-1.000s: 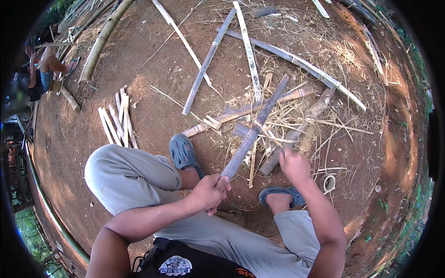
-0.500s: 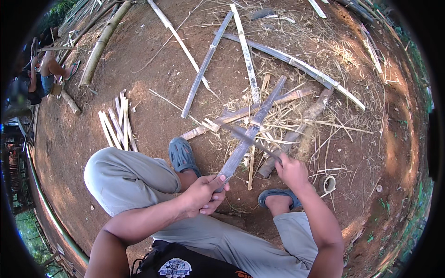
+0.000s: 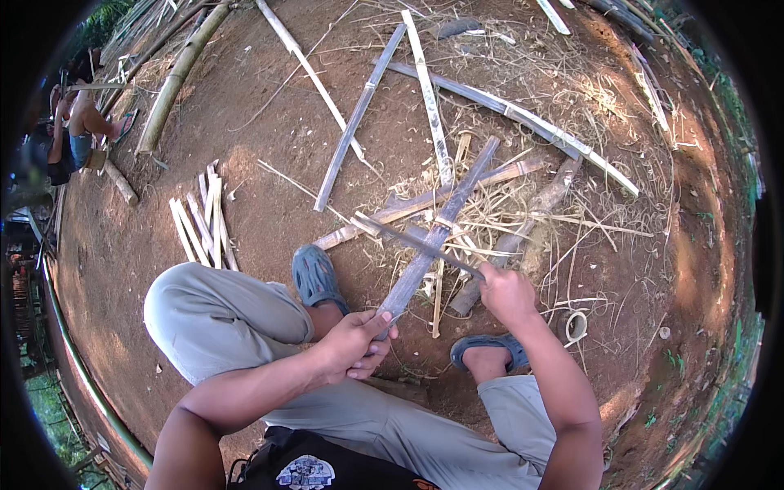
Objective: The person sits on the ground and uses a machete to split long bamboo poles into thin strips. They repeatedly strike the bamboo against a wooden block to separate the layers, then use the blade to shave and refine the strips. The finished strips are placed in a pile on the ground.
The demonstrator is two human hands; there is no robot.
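Observation:
My left hand (image 3: 356, 345) is closed round the near end of a weathered grey bamboo strip (image 3: 408, 284). The strip slants away from me to the upper right, its far part over a paler bamboo piece (image 3: 390, 215) on the ground. In my right hand (image 3: 508, 292) is the handle of a long dark knife (image 3: 451, 260); the fingers wrap round it. The blade crosses the strip just nearer to me than its joint, pointing left and away. Whether the edge bites into the bamboo I cannot tell. Pale shavings (image 3: 498, 216) lie around the strip's far half.
Several split sticks (image 3: 204, 220) lie in a bundle at the left. Farther off lie grey bamboo slats (image 3: 359, 118) and a long bent slat (image 3: 523, 118). A short log (image 3: 508, 253) and a bamboo ring (image 3: 576, 327) are at the right. Another person (image 3: 86, 131) sits far left.
The knife has swung slightly, its blade now more clearly seen across the strip, with my right hand slightly farther away from me. My left hand keeps its grip; the whole view shifts slightly.

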